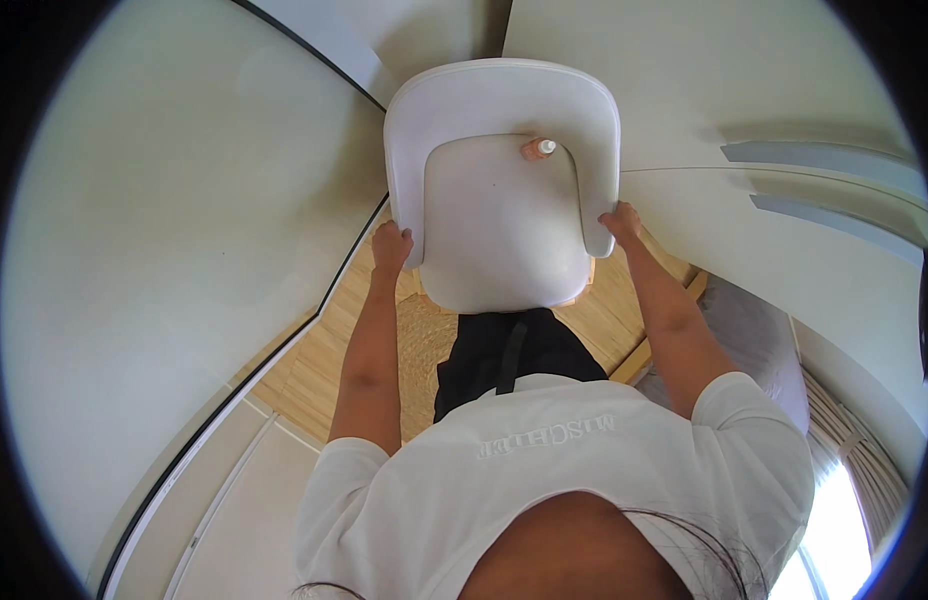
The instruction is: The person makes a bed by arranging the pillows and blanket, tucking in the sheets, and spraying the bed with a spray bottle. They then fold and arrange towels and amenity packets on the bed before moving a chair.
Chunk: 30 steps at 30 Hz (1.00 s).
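A white padded chair (499,230) with a curved backrest stands in front of me, its seat facing my body. My left hand (391,246) is closed around the front end of the chair's left armrest. On the other side, my right hand (621,222) grips the right armrest, with the thumb on top. Near the backrest, on the right of the seat, lies a small bottle (536,149) with pinkish contents and a white cap. Neither hand touches the bottle. The chair's legs are mostly hidden under the seat.
White panels stand close on both sides, the left one (184,220) edged in black. Grey handles (824,155) jut out at the right. Below are a wood floor (349,330) and a round woven mat (422,345). A bed with grey bedding (749,335) and a curtain (864,455) are at right.
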{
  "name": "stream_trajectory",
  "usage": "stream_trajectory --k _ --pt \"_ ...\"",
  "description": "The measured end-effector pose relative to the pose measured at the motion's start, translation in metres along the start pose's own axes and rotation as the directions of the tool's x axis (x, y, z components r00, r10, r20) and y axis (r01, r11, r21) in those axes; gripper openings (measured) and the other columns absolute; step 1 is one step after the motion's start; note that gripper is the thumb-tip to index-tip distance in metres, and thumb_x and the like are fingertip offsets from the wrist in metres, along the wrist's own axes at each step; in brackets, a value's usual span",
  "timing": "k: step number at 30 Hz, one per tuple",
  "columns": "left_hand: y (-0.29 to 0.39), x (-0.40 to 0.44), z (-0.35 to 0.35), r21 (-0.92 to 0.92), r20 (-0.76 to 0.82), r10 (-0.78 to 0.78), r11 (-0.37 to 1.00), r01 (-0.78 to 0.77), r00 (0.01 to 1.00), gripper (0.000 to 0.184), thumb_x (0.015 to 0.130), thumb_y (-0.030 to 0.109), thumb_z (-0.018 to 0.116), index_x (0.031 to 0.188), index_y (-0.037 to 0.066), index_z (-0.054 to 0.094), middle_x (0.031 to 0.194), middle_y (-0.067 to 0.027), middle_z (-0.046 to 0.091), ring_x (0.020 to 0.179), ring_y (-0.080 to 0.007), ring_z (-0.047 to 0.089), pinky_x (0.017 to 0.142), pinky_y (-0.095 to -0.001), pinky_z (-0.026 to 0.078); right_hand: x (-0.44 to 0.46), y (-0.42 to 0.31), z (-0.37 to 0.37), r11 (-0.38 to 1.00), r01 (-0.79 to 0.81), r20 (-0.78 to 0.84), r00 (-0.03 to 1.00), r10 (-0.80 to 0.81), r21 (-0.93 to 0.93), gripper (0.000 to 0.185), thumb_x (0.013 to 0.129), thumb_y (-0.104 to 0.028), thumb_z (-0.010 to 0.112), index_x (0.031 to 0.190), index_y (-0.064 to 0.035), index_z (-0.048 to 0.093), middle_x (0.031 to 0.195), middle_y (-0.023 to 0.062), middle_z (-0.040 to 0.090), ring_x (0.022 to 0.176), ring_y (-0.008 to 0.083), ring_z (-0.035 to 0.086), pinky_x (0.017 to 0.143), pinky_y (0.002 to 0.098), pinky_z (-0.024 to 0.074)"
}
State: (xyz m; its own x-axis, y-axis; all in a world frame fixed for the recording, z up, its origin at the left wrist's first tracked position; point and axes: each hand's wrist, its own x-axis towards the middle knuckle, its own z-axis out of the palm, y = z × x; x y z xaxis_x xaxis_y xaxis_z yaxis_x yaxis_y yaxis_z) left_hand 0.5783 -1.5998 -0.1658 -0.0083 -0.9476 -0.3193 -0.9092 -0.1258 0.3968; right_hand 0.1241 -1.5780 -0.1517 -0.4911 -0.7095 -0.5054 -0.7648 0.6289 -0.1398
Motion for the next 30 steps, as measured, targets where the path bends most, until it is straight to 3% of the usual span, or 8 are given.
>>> stream_trajectory --k 3,11,16,20,24,26,28,30 --pt "0.003 0.000 0.009 -0.013 0.024 0.010 1.000 -0.010 1.000 0.025 0.073 0.019 0.064 0.074 -0.005 0.058 0.074 -0.0256 0.060 0.073 -0.0400 0.061 0.066 -0.0455 0.049 0.009 0.012 0.014 0.995 -0.026 -0.015 1.000 0.024 -0.094 0.044 0.060 -0.029 0.072 0.096 -0.0043 0.066 0.095 0.0157 0.066 0.090 0.0304 0.063 0.078 0.0400 0.0495" --pt "0.002 -0.006 0.005 -0.001 -0.028 0.004 1.000 -0.004 1.000 0.025 0.072 0.019 0.065 0.075 -0.005 0.057 0.077 -0.0245 0.059 0.076 -0.0410 0.059 0.068 -0.0461 0.048 -0.010 0.006 0.001 0.999 -0.026 0.021 0.999 0.027 -0.019 0.049 0.061 -0.031 0.072 0.102 -0.0046 0.063 0.098 0.0155 0.065 0.094 0.0302 0.062 0.081 0.0406 0.0478" --pt "0.000 -0.007 0.021 -0.076 -0.102 -0.063 0.996 0.056 0.993 0.020 0.072 0.014 0.060 0.082 -0.004 0.056 0.083 -0.0245 0.059 0.080 -0.0413 0.058 0.072 -0.0470 0.048 -0.003 0.012 0.006 0.999 0.037 0.039 0.999 -0.038 0.018 0.054 0.062 -0.032 0.073 0.107 -0.0047 0.060 0.100 0.0158 0.065 0.096 0.0314 0.061 0.082 0.0408 0.0472" --pt "0.021 -0.046 0.016 -0.299 -0.187 -0.214 0.942 0.152 0.959 0.022 0.072 0.007 0.051 0.092 -0.001 0.056 0.091 -0.0259 0.057 0.091 -0.0407 0.055 0.080 -0.0473 0.045 0.005 0.031 0.019 0.986 0.132 0.043 0.990 -0.137 0.104 0.051 0.064 -0.030 0.072 0.106 -0.0036 0.059 0.098 0.0150 0.065 0.090 0.0286 0.063 0.081 0.0387 0.0472" --pt "0.007 -0.121 0.027 -0.422 -0.230 -0.079 0.906 -0.027 0.970 0.035 0.073 0.014 0.059 0.105 0.001 0.059 0.099 -0.0220 0.058 0.095 -0.0387 0.054 0.083 -0.0452 0.043 0.027 0.061 0.048 0.936 0.213 0.068 0.968 -0.240 0.279 0.045 0.069 -0.018 0.069 0.110 -0.0043 0.056 0.095 0.0123 0.064 0.083 0.0230 0.062 0.065 0.0354 0.0509" --pt "0.001 -0.173 0.029 -0.383 -0.180 -0.089 0.924 0.014 0.980 0.029 0.075 0.014 0.057 0.100 0.001 0.061 0.092 -0.0208 0.061 0.088 -0.0369 0.057 0.080 -0.0456 0.045 0.040 0.080 0.066 0.851 0.288 -0.002 0.948 -0.319 0.440 0.049 0.070 -0.013 0.067 0.116 -0.0055 0.052 0.093 0.0115 0.062 0.078 0.0218 0.061 0.054 0.0343 0.0505" --pt "-0.023 -0.223 0.041 -0.343 -0.033 -0.120 0.934 0.102 0.992 0.025 0.076 0.017 0.055 0.092 0.000 0.062 0.084 -0.0214 0.062 0.080 -0.0365 0.059 0.076 -0.0454 0.046 0.009 0.065 0.049 0.912 0.158 0.061 0.979 -0.195 0.379 0.053 0.070 -0.010 0.066 0.120 -0.0055 0.048 0.090 0.0113 0.061 0.069 0.0223 0.060 0.046 0.0336 0.0479" --pt "-0.045 -0.282 0.052 -0.396 -0.032 -0.218 0.899 0.188 0.975 0.023 0.074 0.019 0.055 0.086 0.000 0.062 0.079 -0.0226 0.061 0.077 -0.0381 0.059 0.071 -0.0453 0.046 -0.025 0.055 0.036 0.900 0.146 0.087 0.976 -0.198 0.412 0.053 0.071 -0.009 0.064 0.121 -0.0066 0.047 0.089 0.0126 0.059 0.062 0.0225 0.058 0.041 0.0329 0.0459"
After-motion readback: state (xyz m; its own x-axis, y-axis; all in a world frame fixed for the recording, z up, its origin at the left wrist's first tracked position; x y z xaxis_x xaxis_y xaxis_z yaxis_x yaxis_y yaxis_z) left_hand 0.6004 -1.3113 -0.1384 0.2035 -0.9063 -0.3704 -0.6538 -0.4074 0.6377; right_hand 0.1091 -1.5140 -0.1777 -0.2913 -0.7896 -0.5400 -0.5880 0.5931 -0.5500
